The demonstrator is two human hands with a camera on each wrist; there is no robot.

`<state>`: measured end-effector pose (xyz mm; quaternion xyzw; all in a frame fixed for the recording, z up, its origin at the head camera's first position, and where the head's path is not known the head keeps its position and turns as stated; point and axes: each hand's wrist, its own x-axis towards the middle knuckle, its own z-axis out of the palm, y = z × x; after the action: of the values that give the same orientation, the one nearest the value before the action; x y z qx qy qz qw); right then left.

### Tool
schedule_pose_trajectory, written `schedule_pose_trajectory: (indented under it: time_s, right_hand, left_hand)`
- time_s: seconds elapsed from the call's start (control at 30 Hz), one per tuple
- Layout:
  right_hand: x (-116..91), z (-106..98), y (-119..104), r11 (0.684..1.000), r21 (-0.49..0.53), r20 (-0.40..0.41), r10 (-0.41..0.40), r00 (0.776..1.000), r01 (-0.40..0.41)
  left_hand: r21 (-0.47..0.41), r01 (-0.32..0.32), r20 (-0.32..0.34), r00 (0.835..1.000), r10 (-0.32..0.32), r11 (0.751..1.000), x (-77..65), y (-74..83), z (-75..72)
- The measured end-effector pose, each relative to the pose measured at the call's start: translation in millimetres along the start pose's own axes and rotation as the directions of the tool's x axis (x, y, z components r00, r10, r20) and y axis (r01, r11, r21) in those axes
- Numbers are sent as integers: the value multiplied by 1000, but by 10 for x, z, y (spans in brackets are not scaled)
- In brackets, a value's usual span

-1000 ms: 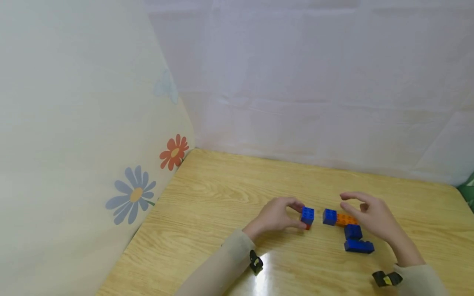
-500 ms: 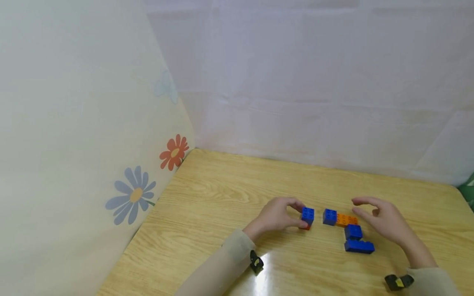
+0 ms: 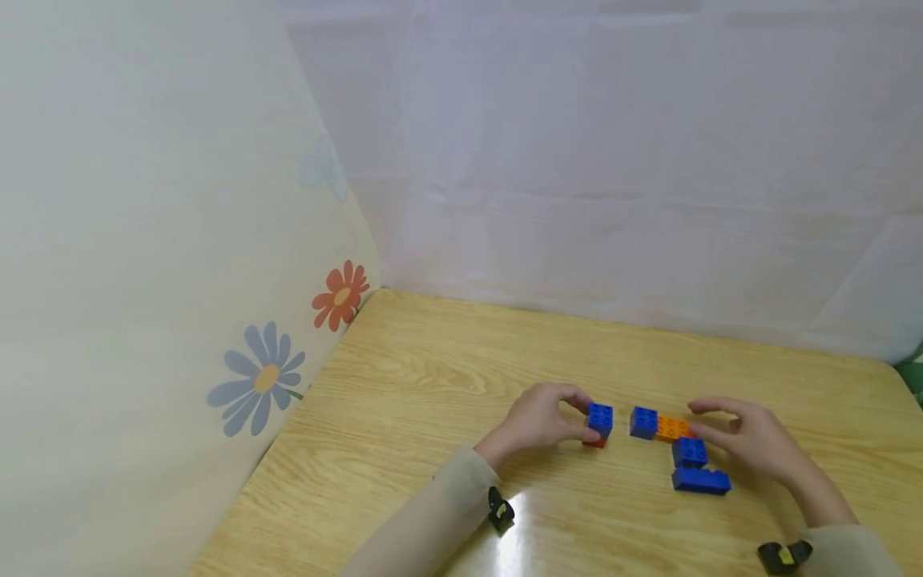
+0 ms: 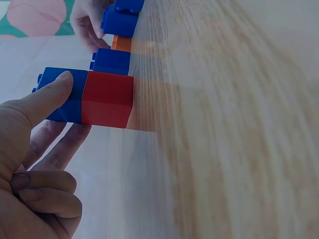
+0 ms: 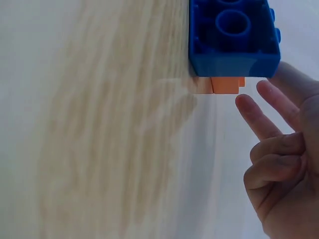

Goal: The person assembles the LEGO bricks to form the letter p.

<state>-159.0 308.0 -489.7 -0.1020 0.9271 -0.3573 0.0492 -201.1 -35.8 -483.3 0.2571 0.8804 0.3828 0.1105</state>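
The left hand (image 3: 539, 417) pinches a blue block (image 3: 600, 417), which sits squarely on a red block (image 4: 107, 99). By the right hand (image 3: 753, 439) lies an orange block (image 3: 672, 429) (studs up), a blue cube (image 3: 644, 423) at its left end, a blue brick (image 3: 690, 453) and long blue bar (image 3: 701, 482) nearer.

On the table (image 3: 418, 361) — left to right
Left hand (image 3: 537, 417), brick stack (image 3: 600, 418), then, apart, an end brick (image 3: 643, 422); a next brick (image 3: 671, 429) just right; before it a middle brick (image 3: 690, 453), foremost a long brick (image 3: 699, 481) — right hand (image 3: 753, 437) rightmost.
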Motion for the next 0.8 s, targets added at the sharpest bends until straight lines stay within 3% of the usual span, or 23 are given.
schedule_pose_trajectory:
  time_s: [0.8]
  right_hand:
    - [121,-44,71,995,95,127,-29,991,17]
  left_hand:
    - [-15,26,11,1000,-26,1000,-2,13,-2]
